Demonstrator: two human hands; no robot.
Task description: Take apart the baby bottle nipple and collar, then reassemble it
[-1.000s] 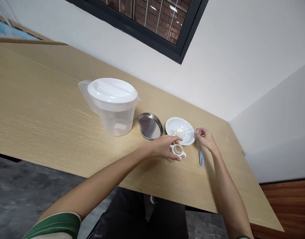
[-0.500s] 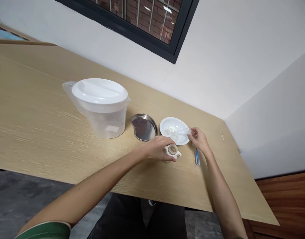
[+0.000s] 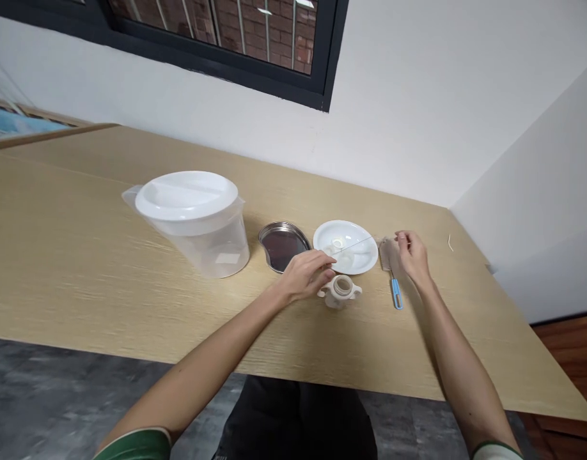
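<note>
On my feed, a lidded pitcher (image 3: pixel 192 236) stands left of a steel tray (image 3: pixel 280 248), midway across the counter (image 3: pixel 284 345). My left hand (image 3: pixel 307 273) hovers with thumb and fingers near each other; I can't tell whether they grip anything. Just beside it, a handled bottle (image 3: pixel 340 294) stands upright, nearer the front edge than a white dish (image 3: pixel 326 232), over which a thin rod (image 3: pixel 355 245) slants. A blue-handled tool (image 3: pixel 396 292) lies near my right hand (image 3: pixel 412 255), whose grip I can't make out, toward the right edge.
</note>
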